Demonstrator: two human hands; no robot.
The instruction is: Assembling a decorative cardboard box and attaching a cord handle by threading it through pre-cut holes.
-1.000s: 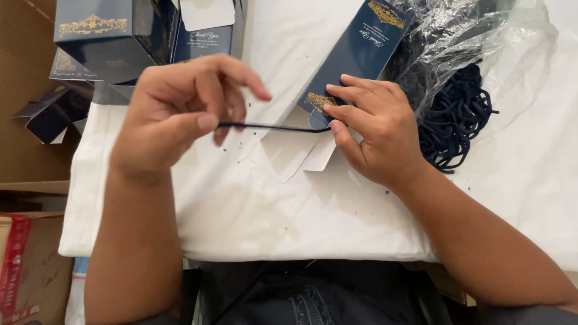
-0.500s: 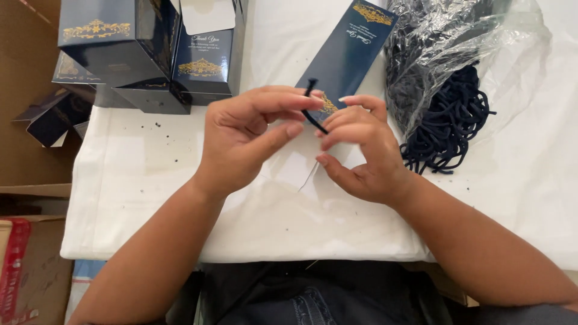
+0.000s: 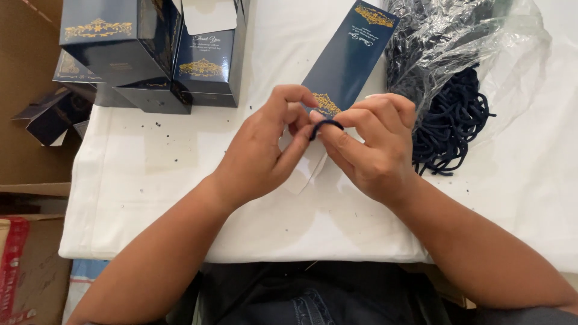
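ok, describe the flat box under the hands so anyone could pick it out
On the white cloth-covered table, find the clear plastic bag of dark cords at top right. Just left of it lies a flat navy box, angled. Unlike the assembled navy boxes at top left, it is unfolded and lies flat.

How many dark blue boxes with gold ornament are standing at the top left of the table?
2 stand clearly: one large box at the far left, one narrower box right beside it. Flattened pieces lie under and behind them, so more may be hidden. Another flat box lies by the hands.
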